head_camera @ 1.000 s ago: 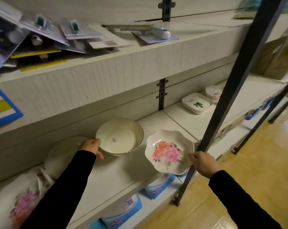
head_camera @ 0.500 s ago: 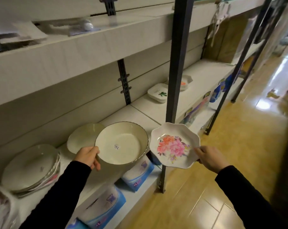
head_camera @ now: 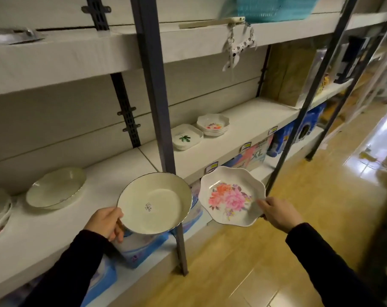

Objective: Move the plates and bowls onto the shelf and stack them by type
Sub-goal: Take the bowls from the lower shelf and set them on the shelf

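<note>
Cream bowl (head_camera: 154,203) is being gripped by the left hand (head_camera: 106,223) — floral plate (head_camera: 232,196) by the right hand (head_camera: 279,213) — beside the shelf (head_camera: 55,227).

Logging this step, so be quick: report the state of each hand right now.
Left hand: closed on the rim of the cream bowl.
Right hand: closed on the edge of the floral dish.
</note>
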A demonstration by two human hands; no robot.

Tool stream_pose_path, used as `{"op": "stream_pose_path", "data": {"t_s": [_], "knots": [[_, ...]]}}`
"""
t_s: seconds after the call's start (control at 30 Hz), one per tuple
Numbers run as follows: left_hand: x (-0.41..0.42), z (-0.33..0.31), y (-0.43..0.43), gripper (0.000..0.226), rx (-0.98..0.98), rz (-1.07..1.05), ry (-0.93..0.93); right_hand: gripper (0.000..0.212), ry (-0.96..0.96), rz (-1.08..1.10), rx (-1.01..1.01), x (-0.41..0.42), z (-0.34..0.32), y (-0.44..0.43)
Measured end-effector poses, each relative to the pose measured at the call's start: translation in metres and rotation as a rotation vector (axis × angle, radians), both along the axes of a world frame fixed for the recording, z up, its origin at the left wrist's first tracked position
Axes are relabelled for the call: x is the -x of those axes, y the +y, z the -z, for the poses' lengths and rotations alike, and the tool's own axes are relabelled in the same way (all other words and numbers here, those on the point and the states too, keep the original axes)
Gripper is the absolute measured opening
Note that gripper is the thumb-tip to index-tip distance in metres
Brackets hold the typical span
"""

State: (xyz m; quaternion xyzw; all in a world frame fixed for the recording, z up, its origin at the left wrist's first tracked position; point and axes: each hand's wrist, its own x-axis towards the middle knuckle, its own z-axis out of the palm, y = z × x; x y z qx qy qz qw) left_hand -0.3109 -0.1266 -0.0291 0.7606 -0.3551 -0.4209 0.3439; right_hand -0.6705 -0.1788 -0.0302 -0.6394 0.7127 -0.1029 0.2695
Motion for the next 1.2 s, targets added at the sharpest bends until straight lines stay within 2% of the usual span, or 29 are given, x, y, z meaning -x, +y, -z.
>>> {"op": "stream_pose_path", "data": {"t_s": [0.13, 0.27, 0.43, 0.57, 0.67, 0.8, 0.93, 1.2], "knots": [[0.047, 0.003, -0.009, 0.033, -0.015, -0.025, 0.011, 0.040, 0.025, -0.024, -0.010, 0.045, -0.001, -0.018], [0.087, -0.001, -0.028, 0.031, -0.014, -0.034, 0.045, 0.046, 0.003, -0.003, 0.004, 0.080, 0.001, -0.045], [0.115, -0.001, -0.061, 0.029, 0.001, -0.051, 0.046, 0.047, -0.012, 0.017, 0.000, 0.104, 0.007, -0.083], [0.135, 0.003, -0.093, 0.028, 0.027, -0.088, 0.120, 0.047, -0.059, 0.034, 0.021, 0.115, 0.009, -0.127], [0.147, 0.003, -0.123, 0.030, 0.075, -0.115, 0.158, 0.049, -0.065, 0.037, 0.034, 0.118, 0.010, -0.166], [0.152, 0.000, -0.157, 0.030, 0.071, -0.126, 0.118, 0.045, -0.036, 0.002, 0.022, 0.117, 0.008, -0.216], [0.161, -0.003, -0.190, 0.030, 0.076, -0.130, 0.105, 0.051, -0.051, -0.063, 0.058, 0.105, 0.004, -0.276], [0.166, -0.006, -0.217, 0.032, 0.097, -0.269, 0.039, 0.052, -0.103, -0.184, 0.039, 0.062, 0.012, -0.388]]}}
